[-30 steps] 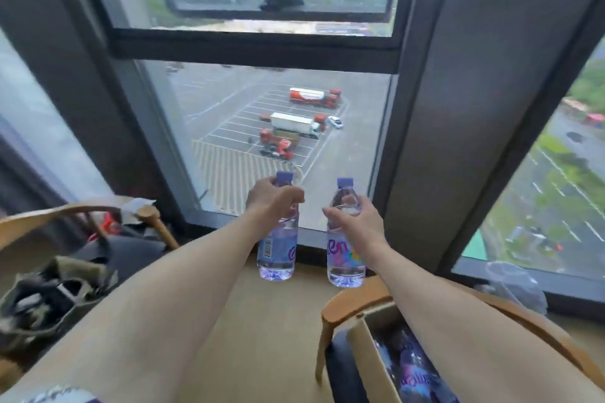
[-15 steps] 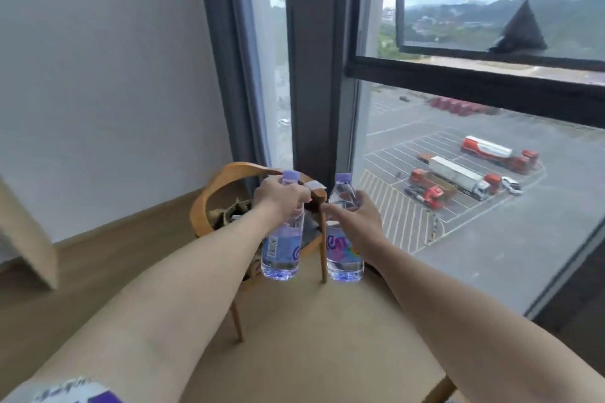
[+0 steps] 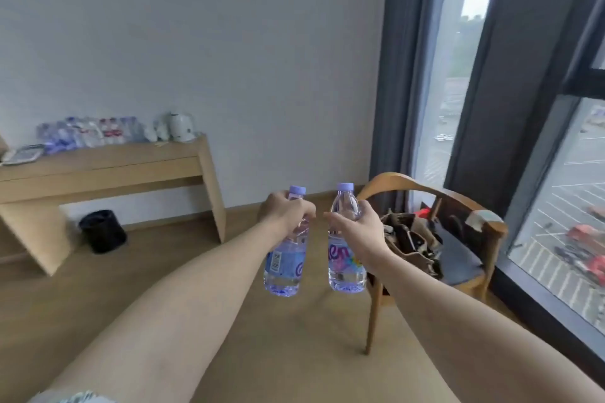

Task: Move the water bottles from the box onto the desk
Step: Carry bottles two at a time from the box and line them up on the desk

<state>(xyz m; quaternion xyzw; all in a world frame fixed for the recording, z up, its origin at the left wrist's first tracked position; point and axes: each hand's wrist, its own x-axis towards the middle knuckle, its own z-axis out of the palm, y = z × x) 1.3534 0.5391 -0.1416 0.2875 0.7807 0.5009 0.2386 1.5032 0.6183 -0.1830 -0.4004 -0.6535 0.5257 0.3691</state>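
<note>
Left hand (image 3: 284, 210) curled round the neck of a clear plastic water bottle with lilac cap and barcode label (image 3: 285, 267), held upright in the air. Right hand (image 3: 359, 228) wrapped round the shoulder of a second clear lilac-capped bottle with colourful label (image 3: 344, 267), likewise upright, just beside the first. Far off on the left, a light wooden counter (image 3: 108, 170) bearing a cluster of more bottles (image 3: 85, 134) and a white kettle (image 3: 182, 127). Black bin (image 3: 103, 231) beneath. Wooden armchair (image 3: 458, 226) near the window (image 3: 563, 193), on the right.
</note>
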